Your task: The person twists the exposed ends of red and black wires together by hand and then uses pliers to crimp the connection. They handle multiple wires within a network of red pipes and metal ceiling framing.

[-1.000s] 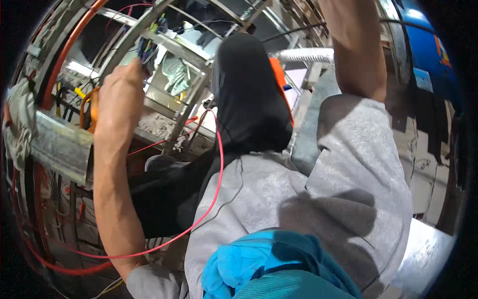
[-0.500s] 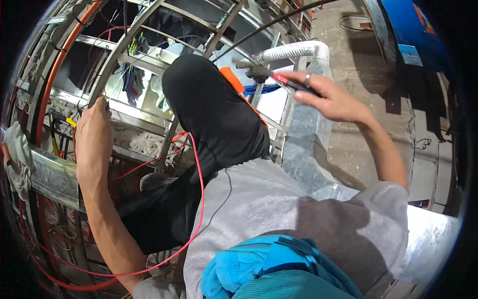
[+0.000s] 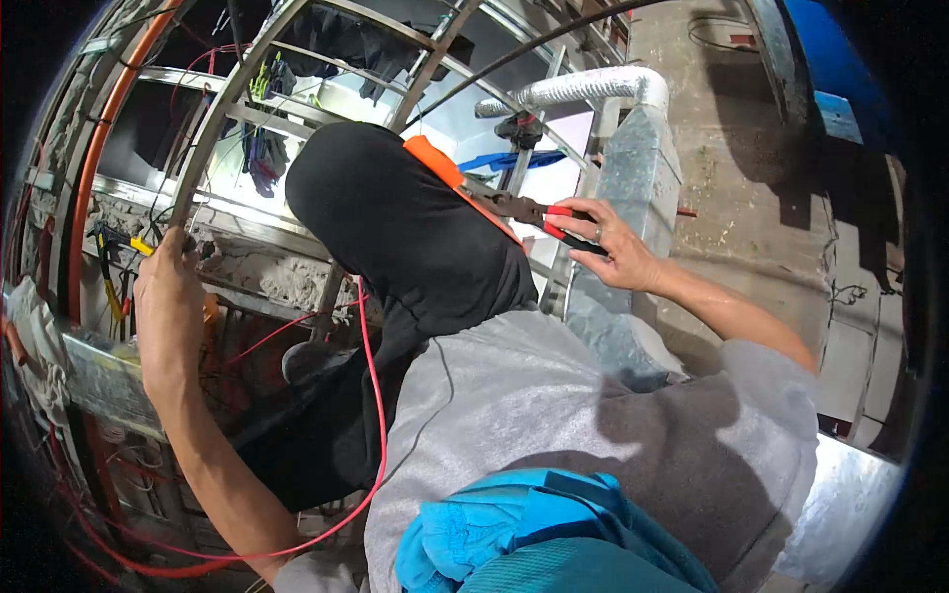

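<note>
Fingers [image 3: 585,219] of the right hand [image 3: 613,247] are clenched around red-handled pliers [image 3: 539,213]; a metal bar [image 3: 213,128] is gripped by the left hand [image 3: 168,296].

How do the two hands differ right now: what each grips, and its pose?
The left hand reaches up to a metal frame bar, fingers by a yellow-tipped wire; the right hand is out to the side, closed on red-and-black handled pliers. The left hand shows its back with the forearm nearly vertical; the right forearm runs slanted beside a metal duct. Both are bare.
</note>
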The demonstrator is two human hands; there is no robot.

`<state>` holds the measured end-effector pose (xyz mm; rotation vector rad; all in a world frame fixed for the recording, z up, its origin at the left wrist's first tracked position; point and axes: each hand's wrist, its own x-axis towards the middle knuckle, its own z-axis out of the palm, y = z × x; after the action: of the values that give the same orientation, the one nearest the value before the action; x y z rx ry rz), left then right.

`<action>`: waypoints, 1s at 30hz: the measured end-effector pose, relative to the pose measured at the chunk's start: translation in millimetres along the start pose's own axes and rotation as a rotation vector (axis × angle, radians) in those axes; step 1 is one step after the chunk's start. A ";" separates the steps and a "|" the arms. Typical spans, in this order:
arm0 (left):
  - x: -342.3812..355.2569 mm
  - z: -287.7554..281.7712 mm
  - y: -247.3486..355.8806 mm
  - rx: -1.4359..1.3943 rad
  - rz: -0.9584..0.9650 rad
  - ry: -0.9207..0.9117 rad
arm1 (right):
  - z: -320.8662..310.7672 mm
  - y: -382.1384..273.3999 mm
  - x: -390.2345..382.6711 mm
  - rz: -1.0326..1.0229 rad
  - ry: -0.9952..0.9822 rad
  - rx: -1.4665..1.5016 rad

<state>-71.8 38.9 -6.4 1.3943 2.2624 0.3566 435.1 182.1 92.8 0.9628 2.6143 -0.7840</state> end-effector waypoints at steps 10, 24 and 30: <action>11.8 3.2 -10.4 0.057 -0.081 -0.094 | 18.9 15.8 7.8 0.002 -0.032 0.302; 9.7 -3.6 4.7 0.053 -0.031 -0.041 | 43.9 18.1 27.7 -0.002 0.042 0.397; 11.9 -1.0 3.1 0.080 -0.013 -0.023 | 66.8 4.5 47.2 0.039 0.236 0.427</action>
<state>-74.5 50.9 -7.1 1.4154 2.2885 0.2466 405.5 172.1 17.1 1.2823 2.6631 -1.3284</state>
